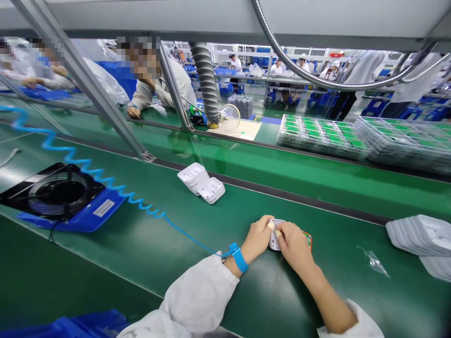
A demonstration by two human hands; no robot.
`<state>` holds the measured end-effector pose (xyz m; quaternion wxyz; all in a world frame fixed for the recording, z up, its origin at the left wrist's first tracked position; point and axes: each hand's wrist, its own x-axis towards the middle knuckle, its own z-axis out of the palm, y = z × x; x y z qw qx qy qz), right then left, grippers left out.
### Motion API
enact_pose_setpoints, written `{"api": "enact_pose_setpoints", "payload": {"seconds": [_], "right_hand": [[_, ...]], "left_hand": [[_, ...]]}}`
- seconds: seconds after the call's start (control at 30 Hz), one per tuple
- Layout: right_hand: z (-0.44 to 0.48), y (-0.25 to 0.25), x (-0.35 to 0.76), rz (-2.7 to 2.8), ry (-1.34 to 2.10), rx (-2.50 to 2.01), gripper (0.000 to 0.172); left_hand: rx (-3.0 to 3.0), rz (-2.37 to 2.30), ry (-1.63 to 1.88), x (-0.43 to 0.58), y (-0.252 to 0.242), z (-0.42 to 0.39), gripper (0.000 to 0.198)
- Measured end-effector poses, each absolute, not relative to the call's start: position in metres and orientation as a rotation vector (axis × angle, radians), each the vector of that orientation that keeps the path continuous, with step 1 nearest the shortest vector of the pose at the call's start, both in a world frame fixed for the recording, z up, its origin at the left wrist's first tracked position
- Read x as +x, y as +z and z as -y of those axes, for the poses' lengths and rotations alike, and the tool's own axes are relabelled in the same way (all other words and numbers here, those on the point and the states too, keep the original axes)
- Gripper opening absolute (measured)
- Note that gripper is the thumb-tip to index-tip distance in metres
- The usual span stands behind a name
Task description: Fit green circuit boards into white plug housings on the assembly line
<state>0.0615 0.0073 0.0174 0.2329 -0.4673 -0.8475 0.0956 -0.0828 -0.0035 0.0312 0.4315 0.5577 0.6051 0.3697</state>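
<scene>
A small white plastic housing [276, 242] lies between my hands on the green bench. My left hand [260, 238] grips its left edge, with a covered thumb on top. Over its right side, my right hand [294, 244] is closed and its thumb presses on the housing's face. Just beyond my right fingers shows the edge of a green circuit board [309, 239] with an orange rim, mostly hidden by that hand. A blue wrist strap [239, 258] circles my left wrist, tied to a coiled blue cord [116, 187].
Two short stacks of white housings [200, 182] stand at the back left. More nested housings [421, 237] sit at right, near a clear plastic bag [375, 262]. A black fan [58, 191] rests on a blue bin [102, 211]. Trays of green boards [322, 134] line the far side.
</scene>
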Motion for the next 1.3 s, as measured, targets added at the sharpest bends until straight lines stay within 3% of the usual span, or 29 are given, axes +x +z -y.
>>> {"api": "enact_pose_setpoints", "payload": {"seconds": [0.2,0.7,1.0,1.3], "right_hand": [[-0.008,0.024,0.064,2.309,0.377,-1.248,0.012],[-0.005,0.016,0.056,2.436,0.085,-1.204,0.017],[-0.001,0.019,0.068,2.376,0.104,-1.208,0.016],[-0.005,0.015,0.068,2.406,0.058,-1.255,0.012]], "left_hand": [[1.425,-1.515,0.919,-0.083,0.036,0.005,0.032],[1.47,-1.597,0.859,-0.081,0.035,0.008,0.033],[1.389,-1.576,0.998,-0.095,0.03,-0.005,0.03],[1.652,-1.459,0.86,-0.103,0.048,-0.002,0.036]]}}
